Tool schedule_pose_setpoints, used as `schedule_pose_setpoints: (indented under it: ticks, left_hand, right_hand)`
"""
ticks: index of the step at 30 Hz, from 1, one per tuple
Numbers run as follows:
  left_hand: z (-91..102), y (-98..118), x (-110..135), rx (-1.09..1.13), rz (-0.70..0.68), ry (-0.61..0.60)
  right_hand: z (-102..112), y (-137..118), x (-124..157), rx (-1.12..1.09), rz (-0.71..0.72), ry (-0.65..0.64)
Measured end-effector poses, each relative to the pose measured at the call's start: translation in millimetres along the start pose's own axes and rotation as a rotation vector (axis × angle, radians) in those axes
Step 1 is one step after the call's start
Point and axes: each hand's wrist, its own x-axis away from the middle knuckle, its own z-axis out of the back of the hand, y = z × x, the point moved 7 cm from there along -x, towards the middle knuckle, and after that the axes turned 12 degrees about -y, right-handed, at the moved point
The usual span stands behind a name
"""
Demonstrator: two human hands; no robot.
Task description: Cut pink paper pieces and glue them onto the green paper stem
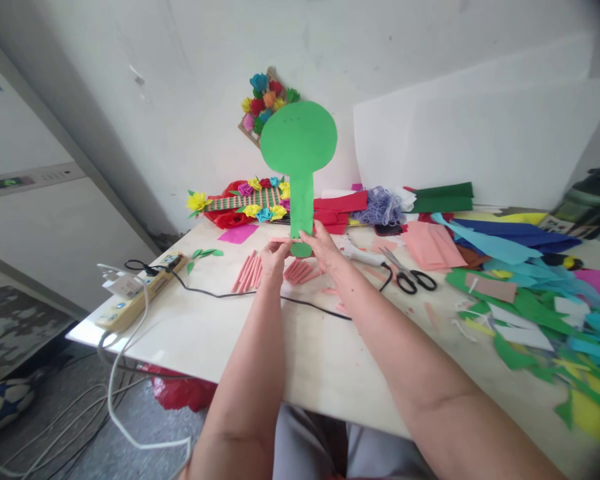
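Note:
A green paper cutout with a wide oval top, a long neck and a small rounded foot stands upright above the table. My right hand grips it near the foot, fingers closed on its right edge. On the other side my left hand pinches a thin pink paper roll, which lies across the lower neck. Whether the roll is stuck to the cutout I cannot tell. Below and beside my hands, more pink paper rolls lie in two groups. The fingertips partly hide the cutout's lower edges.
A black cord crosses the table from a power strip. To the right lie scissors, a white glue gun and coloured paper scraps. Paper-flower decorations rest by the wall. A dark bottle stands far right.

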Motion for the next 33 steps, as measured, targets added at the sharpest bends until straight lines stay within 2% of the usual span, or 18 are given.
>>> schedule_pose_setpoints:
  ticks: [7,14,18,21,24,28,33]
  left_hand:
    - [4.9,-3,-2,0.086,0.046,0.056]
    - [13.9,-5,4,0.198,0.040,0.227]
    - [7.0,-17,12,0.213,0.038,0.327]
    - [1.2,-26,17,0.137,0.063,0.402]
    - [-0.8,-31,17,0.061,0.058,0.414]
    - [5.7,-36,14,-0.001,0.080,0.420]
    - [4.2,-26,12,0.037,0.077,0.379]
  right_hand:
    - [2,-3,3,-0.031,-0.006,0.017]
    - [8,0,0,-0.073,-0.017,0.049]
    - [11,-5,1,-0.038,0.007,0.058]
    - [18,-10,1,0.033,0.021,0.090]
    - [27,-17,-1,0.083,0.056,0.108]
    - [34,-26,-2,0.110,0.065,0.092]
    - [35,-32,0,0.106,0.031,0.071]
